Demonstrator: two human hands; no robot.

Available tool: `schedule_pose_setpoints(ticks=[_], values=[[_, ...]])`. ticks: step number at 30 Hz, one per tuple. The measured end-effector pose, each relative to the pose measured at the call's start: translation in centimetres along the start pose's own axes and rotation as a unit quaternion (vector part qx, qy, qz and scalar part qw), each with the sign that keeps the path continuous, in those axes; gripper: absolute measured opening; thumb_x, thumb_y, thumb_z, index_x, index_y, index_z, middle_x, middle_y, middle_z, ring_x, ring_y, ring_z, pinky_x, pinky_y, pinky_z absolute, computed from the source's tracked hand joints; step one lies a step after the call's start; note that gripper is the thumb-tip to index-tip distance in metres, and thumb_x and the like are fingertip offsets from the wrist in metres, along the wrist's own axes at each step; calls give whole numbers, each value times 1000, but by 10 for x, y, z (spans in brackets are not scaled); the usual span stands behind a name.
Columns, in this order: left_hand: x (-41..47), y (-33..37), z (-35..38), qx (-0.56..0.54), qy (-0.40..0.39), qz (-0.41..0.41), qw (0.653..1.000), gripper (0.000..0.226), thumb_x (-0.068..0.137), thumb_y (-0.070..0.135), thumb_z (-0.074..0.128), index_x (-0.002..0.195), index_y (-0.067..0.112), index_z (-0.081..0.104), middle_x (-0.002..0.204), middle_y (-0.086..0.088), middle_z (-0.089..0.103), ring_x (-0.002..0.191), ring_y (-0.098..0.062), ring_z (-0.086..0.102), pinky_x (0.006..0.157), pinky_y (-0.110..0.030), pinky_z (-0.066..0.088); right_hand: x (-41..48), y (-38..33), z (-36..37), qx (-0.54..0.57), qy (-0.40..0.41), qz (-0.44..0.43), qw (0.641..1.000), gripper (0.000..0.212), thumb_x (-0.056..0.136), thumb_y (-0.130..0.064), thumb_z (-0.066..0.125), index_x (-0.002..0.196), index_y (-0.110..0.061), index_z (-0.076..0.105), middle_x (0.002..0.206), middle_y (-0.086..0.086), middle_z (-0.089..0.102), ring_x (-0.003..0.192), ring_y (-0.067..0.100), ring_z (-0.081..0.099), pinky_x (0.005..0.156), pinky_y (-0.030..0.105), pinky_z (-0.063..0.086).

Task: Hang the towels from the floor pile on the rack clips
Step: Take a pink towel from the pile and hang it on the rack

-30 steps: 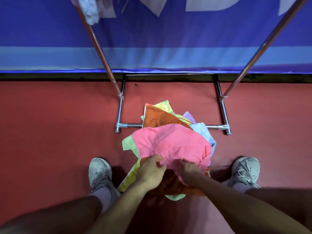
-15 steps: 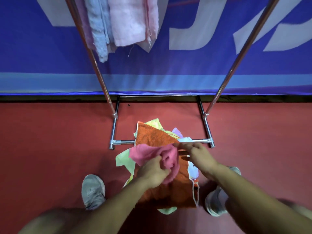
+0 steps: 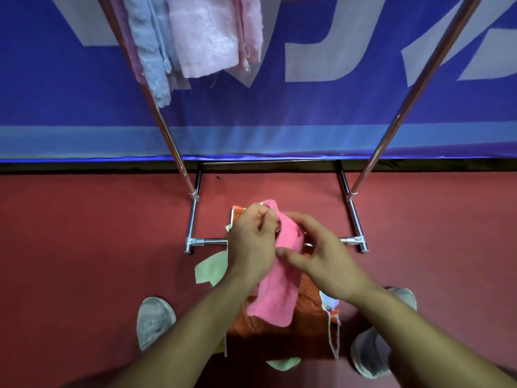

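- The pink towel [image 3: 279,298] is off the floor [image 3: 84,247] and hangs in front of the person, just above the pile [image 3: 307,329] it belongs to.
- Its long axis runs straight down. The top end is bunched up at the hands and the loose tail dangles over the orange towel [image 3: 246,326].
- The left hand [image 3: 249,245] has it, fingers curled tight round the upper end, so that's a firm grip.
- The right hand [image 3: 327,264] sits just beside it on the towel's right edge, with the thumb across the cloth and the fingers arched loosely. I cannot tell whether it pinches the fabric or only touches it.
- The rack [image 3: 167,135] stands directly ahead, its uprights either side of the pile.
- A pale pink towel [image 3: 212,37] and a pale blue towel [image 3: 151,51] already hang at upper left.
- The clips are above the picture's top edge, so the way to go is up and forward, and the left hand has the better hold.
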State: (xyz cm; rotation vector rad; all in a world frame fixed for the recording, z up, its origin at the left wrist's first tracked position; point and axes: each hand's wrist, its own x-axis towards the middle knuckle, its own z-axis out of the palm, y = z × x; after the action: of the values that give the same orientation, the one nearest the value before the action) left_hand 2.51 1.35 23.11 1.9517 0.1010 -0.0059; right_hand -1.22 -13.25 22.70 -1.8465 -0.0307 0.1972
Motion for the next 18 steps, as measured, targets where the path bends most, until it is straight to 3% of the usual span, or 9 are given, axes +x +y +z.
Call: schedule_pose_setpoints(ticks=[3, 5, 7, 9, 12, 15, 18], values=[[8, -3, 7, -59, 33, -34, 997, 27, 81, 50, 47, 74, 26, 59, 70, -2, 69, 70, -31, 67, 69, -55, 56, 12, 10, -4, 22, 25, 34, 999, 48, 84, -12, 79, 126, -29, 64, 112, -7, 74, 105, 12, 69, 90, 32, 56], [13, -5, 5, -89, 88, -59, 990, 25, 81, 52, 44, 71, 32, 56, 69, -4, 65, 65, -30, 62, 67, -63, 54, 19, 15, -8, 24, 24, 73, 997, 31, 87, -10, 77, 109, -30, 69, 87, 1, 76, 80, 11, 69, 76, 34, 56], [17, 0, -1, -103, 125, -72, 984, 24, 87, 48, 44, 72, 32, 53, 69, -2, 62, 63, -26, 58, 65, -60, 52, 24, 15, -10, 22, 23, 80, 996, 10, 92, -10, 73, 95, -19, 73, 60, 2, 60, 57, 8, 50, 59, 27, 45], [16, 7, -4, -139, 133, -89, 977, 22, 96, 37, 47, 76, 29, 52, 71, 0, 66, 62, -24, 61, 61, -51, 50, 28, 9, -12, 48, 33, 66, 996, 5, 95, -10, 68, 93, -10, 73, 56, -4, 50, 52, 7, 42, 52, 23, 41], [9, 13, -4, -159, 100, -100, 977, 5, 85, 35, 59, 86, 38, 55, 82, 6, 73, 74, -20, 69, 71, -50, 55, 31, -4, -15, 88, 44, 35, 995, 8, 97, -10, 66, 94, -12, 73, 58, -5, 55, 55, 8, 48, 52, 23, 43], [-4, 15, -5, -110, -29, -34, 993, 50, 74, 15, 58, 113, 46, 54, 103, 11, 72, 79, -15, 71, 65, -38, 54, 31, -10, -20, 90, 58, 22, 994, 9, 97, -10, 66, 92, -12, 73, 60, -6, 58, 57, 7, 46, 53, 24, 40], [-11, 15, -7, -29, -135, 50, 989, 75, 73, -5, 57, 132, 41, 53, 117, 20, 67, 95, -8, 70, 81, -35, 58, 28, -10, -23, 110, 75, 40, 990, 10, 96, -11, 67, 88, -14, 73, 60, -1, 57, 58, 10, 44, 54, 27, 37]])
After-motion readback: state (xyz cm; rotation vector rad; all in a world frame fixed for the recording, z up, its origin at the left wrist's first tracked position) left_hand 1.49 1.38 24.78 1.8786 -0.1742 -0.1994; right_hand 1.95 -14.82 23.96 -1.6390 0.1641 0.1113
